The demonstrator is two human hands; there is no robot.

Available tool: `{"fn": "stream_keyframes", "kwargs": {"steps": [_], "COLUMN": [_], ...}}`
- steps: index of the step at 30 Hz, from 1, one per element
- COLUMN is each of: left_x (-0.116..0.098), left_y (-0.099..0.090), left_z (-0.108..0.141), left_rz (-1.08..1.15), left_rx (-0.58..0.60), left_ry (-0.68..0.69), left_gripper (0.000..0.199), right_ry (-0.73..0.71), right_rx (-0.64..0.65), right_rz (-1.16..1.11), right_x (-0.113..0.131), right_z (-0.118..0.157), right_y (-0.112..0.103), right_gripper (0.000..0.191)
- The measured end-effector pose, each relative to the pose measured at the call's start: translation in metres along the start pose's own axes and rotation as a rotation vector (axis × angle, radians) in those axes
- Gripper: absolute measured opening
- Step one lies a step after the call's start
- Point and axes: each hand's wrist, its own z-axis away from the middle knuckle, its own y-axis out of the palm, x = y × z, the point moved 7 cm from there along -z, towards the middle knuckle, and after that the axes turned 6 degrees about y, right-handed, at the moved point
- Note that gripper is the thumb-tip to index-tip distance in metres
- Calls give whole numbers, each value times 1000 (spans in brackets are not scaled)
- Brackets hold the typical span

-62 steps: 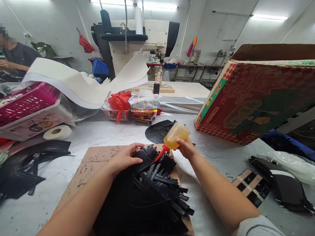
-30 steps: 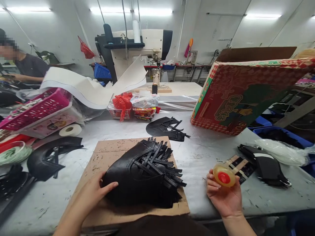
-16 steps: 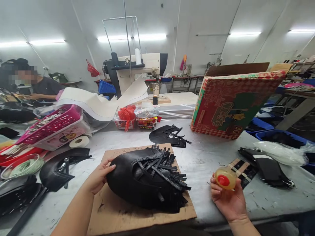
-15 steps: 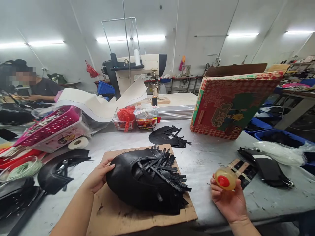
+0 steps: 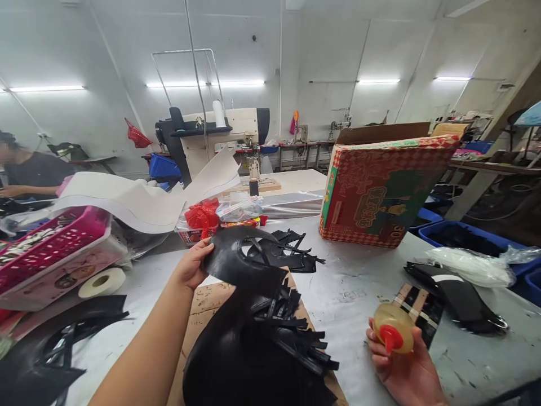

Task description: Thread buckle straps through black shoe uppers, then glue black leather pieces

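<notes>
My left hand (image 5: 196, 264) pinches the edge of a black shoe upper (image 5: 245, 265), holding it raised at a slant. Below it, a stack of black uppers (image 5: 240, 349) with cut strap ends lies on a sheet of brown cardboard (image 5: 207, 299). A further strappy black upper (image 5: 304, 260) rests on the silver table behind the raised one. To the right, my right hand (image 5: 406, 361) is wrapped round a squat, yellowish squeeze bottle (image 5: 397, 318). Its red nozzle points down towards me.
A red box (image 5: 380, 197) stands at the back right, near a sewing machine (image 5: 232, 129). At left are a pink basket (image 5: 80, 231), a tape roll (image 5: 102, 282) and another black upper (image 5: 38, 338). A black strap piece (image 5: 460, 299) lies right. A person (image 5: 34, 169) sits far left.
My left hand has lifted the top upper off the stack, up and away from me. My right hand has tipped the bottle's nozzle further down. The view has swung right.
</notes>
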Motion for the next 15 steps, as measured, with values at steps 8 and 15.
{"fn": "stream_keyframes", "kwargs": {"steps": [8, 15], "left_x": [54, 74], "left_y": [7, -36], "left_z": [-72, -71], "left_rz": [-246, -735], "left_rx": [-33, -101], "left_ry": [-97, -243], "left_gripper": [12, 11], "right_ry": [29, 32], "right_rx": [80, 88], "right_rz": [-42, -30], "right_x": [-3, -2], "right_z": [-2, -7], "right_y": [1, -2], "right_gripper": [56, 56]}}
